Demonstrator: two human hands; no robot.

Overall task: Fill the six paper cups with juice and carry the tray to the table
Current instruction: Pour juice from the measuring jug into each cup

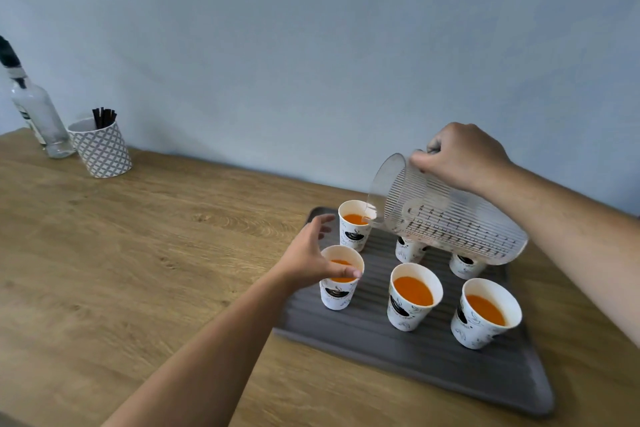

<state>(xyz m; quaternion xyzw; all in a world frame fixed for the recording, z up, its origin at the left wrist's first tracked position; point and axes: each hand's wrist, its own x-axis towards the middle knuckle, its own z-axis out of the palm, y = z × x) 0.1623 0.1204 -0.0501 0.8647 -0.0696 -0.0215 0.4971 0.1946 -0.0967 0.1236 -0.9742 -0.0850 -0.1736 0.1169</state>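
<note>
While our right hand (464,156) is gripping the clear ribbed pitcher (446,215) by its handle above the grey tray (415,371), its mouth is pointing down-left at the far-left cup (353,225); our left hand (308,253) is hovering open.

place: looking like a home or office drinks counter | evidence: wooden countertop (145,253) running against a plain wall (311,45); glass bottle (34,114) standing beside patterned cup of stirrers (100,149); printed paper cups (414,302) sitting on a tray (433,367)
</note>
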